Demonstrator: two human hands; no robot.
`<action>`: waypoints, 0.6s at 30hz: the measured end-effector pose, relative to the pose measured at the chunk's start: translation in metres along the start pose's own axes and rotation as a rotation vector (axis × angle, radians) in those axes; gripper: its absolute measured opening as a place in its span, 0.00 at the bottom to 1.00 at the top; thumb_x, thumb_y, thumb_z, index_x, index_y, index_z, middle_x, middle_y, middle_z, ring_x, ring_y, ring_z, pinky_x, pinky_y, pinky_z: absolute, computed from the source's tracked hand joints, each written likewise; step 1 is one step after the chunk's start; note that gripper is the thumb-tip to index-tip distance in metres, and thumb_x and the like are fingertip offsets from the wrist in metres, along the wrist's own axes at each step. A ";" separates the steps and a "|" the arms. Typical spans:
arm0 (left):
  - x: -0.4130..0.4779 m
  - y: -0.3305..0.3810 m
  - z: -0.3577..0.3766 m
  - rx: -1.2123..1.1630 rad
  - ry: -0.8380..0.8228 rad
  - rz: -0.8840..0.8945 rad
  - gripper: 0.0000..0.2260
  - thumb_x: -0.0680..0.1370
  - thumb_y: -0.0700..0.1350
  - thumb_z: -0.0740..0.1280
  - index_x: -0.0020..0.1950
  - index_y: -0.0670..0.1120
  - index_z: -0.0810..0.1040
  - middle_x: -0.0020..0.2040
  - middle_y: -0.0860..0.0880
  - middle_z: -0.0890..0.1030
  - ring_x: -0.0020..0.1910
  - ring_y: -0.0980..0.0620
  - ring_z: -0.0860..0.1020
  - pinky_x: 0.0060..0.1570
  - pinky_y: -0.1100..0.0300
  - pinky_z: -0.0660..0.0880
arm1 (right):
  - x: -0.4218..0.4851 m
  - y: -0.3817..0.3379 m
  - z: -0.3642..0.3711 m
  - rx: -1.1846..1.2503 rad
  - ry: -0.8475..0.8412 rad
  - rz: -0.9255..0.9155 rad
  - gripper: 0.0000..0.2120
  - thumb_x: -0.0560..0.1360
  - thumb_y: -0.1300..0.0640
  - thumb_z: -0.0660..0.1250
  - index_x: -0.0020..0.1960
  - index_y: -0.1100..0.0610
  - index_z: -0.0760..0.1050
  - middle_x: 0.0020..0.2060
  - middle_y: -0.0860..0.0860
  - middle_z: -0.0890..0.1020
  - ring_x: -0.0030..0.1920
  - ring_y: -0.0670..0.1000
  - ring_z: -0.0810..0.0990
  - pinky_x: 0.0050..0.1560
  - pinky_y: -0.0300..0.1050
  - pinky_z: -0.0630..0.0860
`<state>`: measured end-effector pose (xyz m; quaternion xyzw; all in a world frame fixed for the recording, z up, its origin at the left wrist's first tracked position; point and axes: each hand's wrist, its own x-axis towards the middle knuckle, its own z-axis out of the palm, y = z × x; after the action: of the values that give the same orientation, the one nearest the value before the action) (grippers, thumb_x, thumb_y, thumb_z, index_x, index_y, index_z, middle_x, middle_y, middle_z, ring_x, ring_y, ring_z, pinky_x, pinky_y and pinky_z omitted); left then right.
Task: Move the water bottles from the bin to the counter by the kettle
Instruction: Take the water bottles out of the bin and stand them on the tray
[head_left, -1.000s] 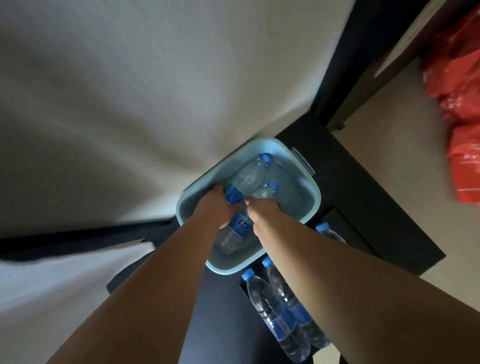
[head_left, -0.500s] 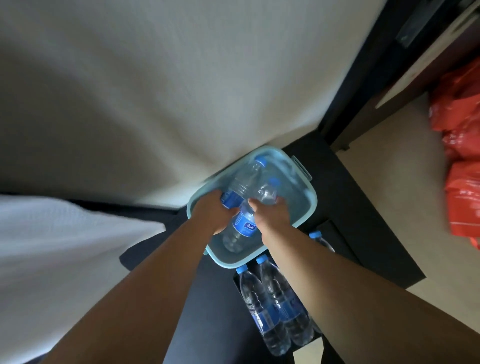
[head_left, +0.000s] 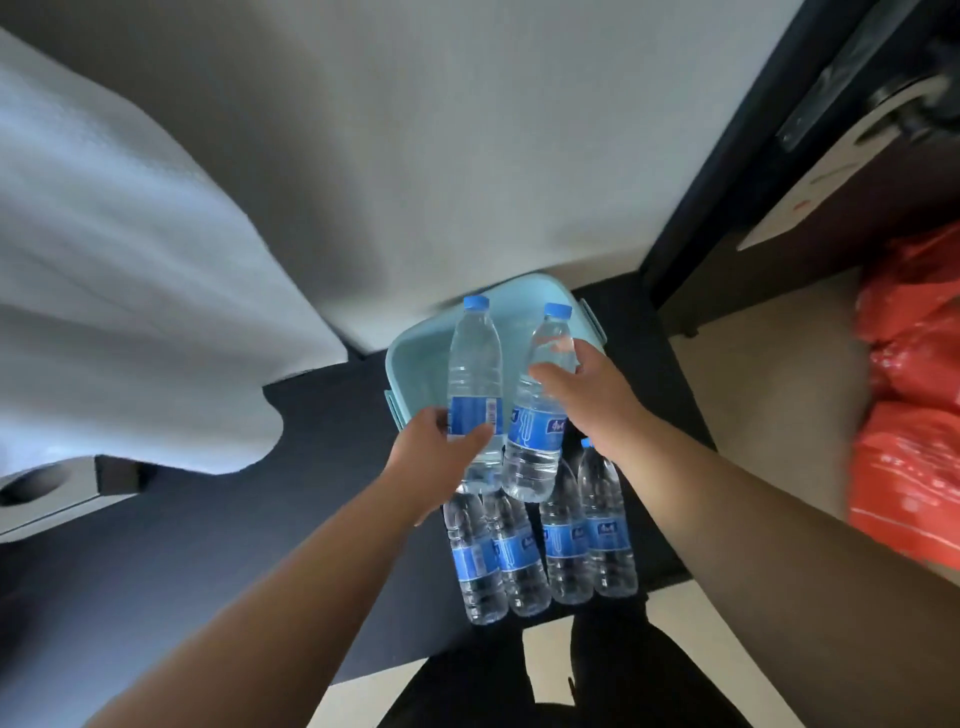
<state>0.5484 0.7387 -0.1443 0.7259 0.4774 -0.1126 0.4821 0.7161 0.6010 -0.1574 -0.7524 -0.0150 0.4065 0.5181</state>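
Note:
A light blue bin (head_left: 410, 358) sits on the dark surface against the white wall. My left hand (head_left: 431, 457) grips one clear water bottle (head_left: 474, 364) with a blue cap and label, held upright above the bin. My right hand (head_left: 582, 389) grips a second such bottle (head_left: 535, 447) beside it. Both bottles are lifted clear of the bin. Several more bottles (head_left: 540, 551) stand in a row on the dark surface just in front of the bin, below my hands. No kettle shows.
A white cloth (head_left: 119, 291) hangs at the left. Red plastic bags (head_left: 914, 415) lie on the beige floor at the right, below a dark cabinet (head_left: 779, 156). My dark trousers (head_left: 571, 686) show at the bottom edge.
Both hands have lifted the two bottles out of the bin and tipped them upright. The view has shifted, showing more bottles on the dark surface.

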 end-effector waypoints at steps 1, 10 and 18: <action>-0.011 -0.008 0.008 -0.007 -0.001 -0.026 0.20 0.73 0.63 0.74 0.57 0.53 0.78 0.47 0.55 0.84 0.41 0.56 0.83 0.30 0.65 0.73 | -0.003 0.006 -0.004 -0.037 -0.027 0.013 0.15 0.68 0.43 0.73 0.54 0.43 0.82 0.47 0.48 0.87 0.49 0.52 0.88 0.49 0.52 0.85; -0.081 -0.087 0.082 -0.101 -0.024 -0.259 0.16 0.69 0.58 0.76 0.51 0.54 0.78 0.42 0.54 0.85 0.33 0.62 0.83 0.25 0.71 0.73 | -0.032 0.074 -0.022 -0.337 -0.162 0.138 0.15 0.66 0.41 0.72 0.50 0.45 0.81 0.42 0.47 0.87 0.44 0.51 0.87 0.45 0.51 0.82; -0.091 -0.118 0.110 0.012 0.045 -0.382 0.22 0.71 0.61 0.74 0.55 0.53 0.69 0.47 0.55 0.77 0.41 0.58 0.80 0.32 0.63 0.72 | -0.036 0.119 -0.010 -0.510 -0.173 0.174 0.14 0.70 0.43 0.71 0.51 0.49 0.78 0.45 0.52 0.85 0.44 0.53 0.85 0.43 0.52 0.82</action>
<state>0.4392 0.6060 -0.2142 0.6274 0.6167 -0.1887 0.4365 0.6511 0.5219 -0.2289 -0.8193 -0.0964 0.4953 0.2721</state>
